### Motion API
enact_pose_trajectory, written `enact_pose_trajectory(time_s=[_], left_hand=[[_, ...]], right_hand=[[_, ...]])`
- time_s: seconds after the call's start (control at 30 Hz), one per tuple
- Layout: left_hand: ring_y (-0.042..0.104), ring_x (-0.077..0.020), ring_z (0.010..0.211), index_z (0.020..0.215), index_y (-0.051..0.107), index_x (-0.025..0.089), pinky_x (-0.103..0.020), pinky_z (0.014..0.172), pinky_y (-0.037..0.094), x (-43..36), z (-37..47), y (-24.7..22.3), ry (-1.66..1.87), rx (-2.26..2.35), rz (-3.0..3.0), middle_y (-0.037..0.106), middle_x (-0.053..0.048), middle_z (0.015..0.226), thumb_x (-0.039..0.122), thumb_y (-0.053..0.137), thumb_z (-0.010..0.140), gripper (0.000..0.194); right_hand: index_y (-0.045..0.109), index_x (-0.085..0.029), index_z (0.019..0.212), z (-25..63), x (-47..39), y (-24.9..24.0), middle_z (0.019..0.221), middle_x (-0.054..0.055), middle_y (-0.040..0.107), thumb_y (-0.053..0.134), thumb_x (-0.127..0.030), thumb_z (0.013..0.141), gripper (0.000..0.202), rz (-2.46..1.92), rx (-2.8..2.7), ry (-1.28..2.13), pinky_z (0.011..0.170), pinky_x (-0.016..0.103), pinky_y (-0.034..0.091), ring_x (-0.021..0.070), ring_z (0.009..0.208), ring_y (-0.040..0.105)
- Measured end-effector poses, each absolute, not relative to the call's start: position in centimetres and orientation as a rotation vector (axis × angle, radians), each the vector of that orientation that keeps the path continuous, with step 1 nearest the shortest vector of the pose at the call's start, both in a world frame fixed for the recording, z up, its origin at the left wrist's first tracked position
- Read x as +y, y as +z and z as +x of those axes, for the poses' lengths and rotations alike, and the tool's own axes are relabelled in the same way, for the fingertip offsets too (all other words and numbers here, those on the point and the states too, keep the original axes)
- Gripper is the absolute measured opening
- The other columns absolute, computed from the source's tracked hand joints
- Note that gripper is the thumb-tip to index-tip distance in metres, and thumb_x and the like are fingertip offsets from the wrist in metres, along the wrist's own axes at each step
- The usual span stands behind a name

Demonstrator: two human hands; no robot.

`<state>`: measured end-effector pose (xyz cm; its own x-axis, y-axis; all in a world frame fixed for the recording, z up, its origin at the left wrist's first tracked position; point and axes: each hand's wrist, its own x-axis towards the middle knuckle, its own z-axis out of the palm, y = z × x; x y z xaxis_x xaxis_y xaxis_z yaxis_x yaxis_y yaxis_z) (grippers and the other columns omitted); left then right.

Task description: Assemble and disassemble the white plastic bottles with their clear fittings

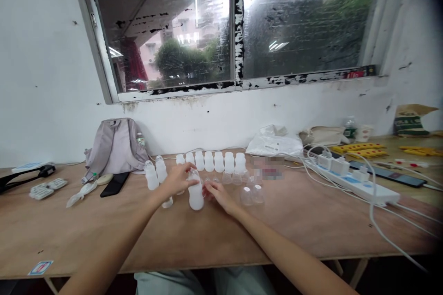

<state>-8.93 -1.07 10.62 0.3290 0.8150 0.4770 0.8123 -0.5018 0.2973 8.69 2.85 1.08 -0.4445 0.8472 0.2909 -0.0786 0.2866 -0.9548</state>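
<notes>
A white, milky bottle [196,197] with a narrow waist and a clear top stands a little tilted in front of me, looking like a baby bottle. My left hand [180,179] is closed round its upper part from the left. On its other side, my right hand [218,194] has loosely bent fingers, the tips beside the bottle; whether they touch it I cannot tell. Behind my hands runs a row of similar white bottles [218,162]. Two capped bottles [151,175] stand to the left. Several clear domed caps [247,196] sit right of my right hand.
A grey backpack [116,147] leans on the wall, with a black phone [114,185] before it. Behind the bottles lies a white plastic bag [275,142]. A power strip [356,183] with trailing white cables occupies the right side. The wooden table's front edge is close to my lap.
</notes>
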Motion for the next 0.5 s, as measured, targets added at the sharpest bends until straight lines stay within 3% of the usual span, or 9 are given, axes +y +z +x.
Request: enact_pose_trajectory(time_s=[0.27,0.5], left_hand=[[0.056,-0.0206,0.091,0.104,0.047,0.019,-0.028,0.073,0.041,4.9,-14.4,17.4,0.638,2.130,2.525,0.062,-0.006,0.097,0.043,0.054,0.072,0.041],[0.051,-0.0269,0.102,0.105,0.049,0.018,-0.038,0.082,0.036,8.7,-16.2,15.3,0.338,2.482,2.349,0.061,-0.011,0.104,0.039,0.053,0.073,0.038]], right_hand=[[0.056,-0.015,0.071,8.6,3.6,-0.1,0.054,-0.001,0.052,0.044,-0.051,0.076,0.039,-0.869,-1.598,1.179,0.037,0.019,0.031,0.0083,0.043,0.045],[0.054,-0.016,0.066,8.6,3.7,-0.3,0.053,-0.001,0.052,0.043,-0.050,0.078,0.037,-0.904,-1.661,1.154,0.037,0.019,0.032,0.0077,0.041,0.044]])
